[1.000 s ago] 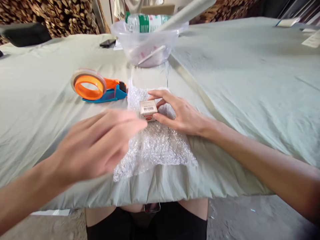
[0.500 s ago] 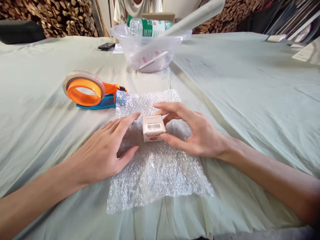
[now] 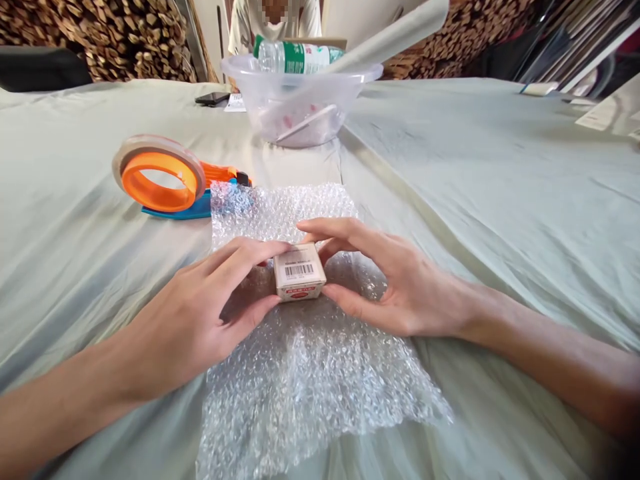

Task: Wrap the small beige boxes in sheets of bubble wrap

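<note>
A small white cardboard box (image 3: 299, 272) with a barcode on top and a red print on its front sits on a sheet of bubble wrap (image 3: 320, 387). My left hand (image 3: 215, 300) has its thumb and forefinger against the box's left side. From the right, the thumb and fingers of my right hand (image 3: 385, 283) touch the box's right side and rear corner. Both hands curve round the box and grip it between them. Some fingertips behind it are hidden.
An orange and blue tape dispenser (image 3: 160, 177) lies at the left, partly under the wrap. Farther back stands a clear plastic basin (image 3: 300, 100) holding a bottle (image 3: 300, 57) and a white roll (image 3: 395, 37). Beyond it are a phone (image 3: 213, 99) and a person (image 3: 275, 30).
My left hand has moved right and closed onto the box, which is turned slightly. The box and bubble wrap appear a little nearer and farther left.
</note>
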Demonstrator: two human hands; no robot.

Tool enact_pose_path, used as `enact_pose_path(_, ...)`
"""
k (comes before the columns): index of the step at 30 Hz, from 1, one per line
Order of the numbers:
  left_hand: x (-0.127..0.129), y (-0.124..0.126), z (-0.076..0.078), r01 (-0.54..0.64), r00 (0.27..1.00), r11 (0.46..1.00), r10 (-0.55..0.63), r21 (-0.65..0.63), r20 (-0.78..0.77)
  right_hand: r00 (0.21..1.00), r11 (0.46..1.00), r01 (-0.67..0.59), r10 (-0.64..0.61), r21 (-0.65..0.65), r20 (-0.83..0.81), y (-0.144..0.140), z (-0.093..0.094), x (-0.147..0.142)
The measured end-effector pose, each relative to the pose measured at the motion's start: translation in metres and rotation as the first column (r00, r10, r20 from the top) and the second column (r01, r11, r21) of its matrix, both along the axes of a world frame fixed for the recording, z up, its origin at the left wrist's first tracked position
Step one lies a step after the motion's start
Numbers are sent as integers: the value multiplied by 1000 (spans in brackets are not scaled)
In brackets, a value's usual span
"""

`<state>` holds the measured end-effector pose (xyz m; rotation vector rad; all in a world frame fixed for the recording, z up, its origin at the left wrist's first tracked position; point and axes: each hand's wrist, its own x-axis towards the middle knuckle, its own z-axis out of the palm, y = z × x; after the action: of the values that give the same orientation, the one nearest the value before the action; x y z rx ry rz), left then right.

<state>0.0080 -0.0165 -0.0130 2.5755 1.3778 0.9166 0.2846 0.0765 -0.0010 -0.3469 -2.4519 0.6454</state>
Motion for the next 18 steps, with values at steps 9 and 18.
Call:
enact_pose_path(9, 1, -3, 2, -6, 1000, 1000, 6, 9, -8, 999, 999, -34, 34, 21, 16, 2, 1, 0)
enact_pose_path(18, 5, -8, 4, -19, 1000, 999, 18, 35, 24, 994, 995, -78, 83, 64, -75, -4, 2, -1)
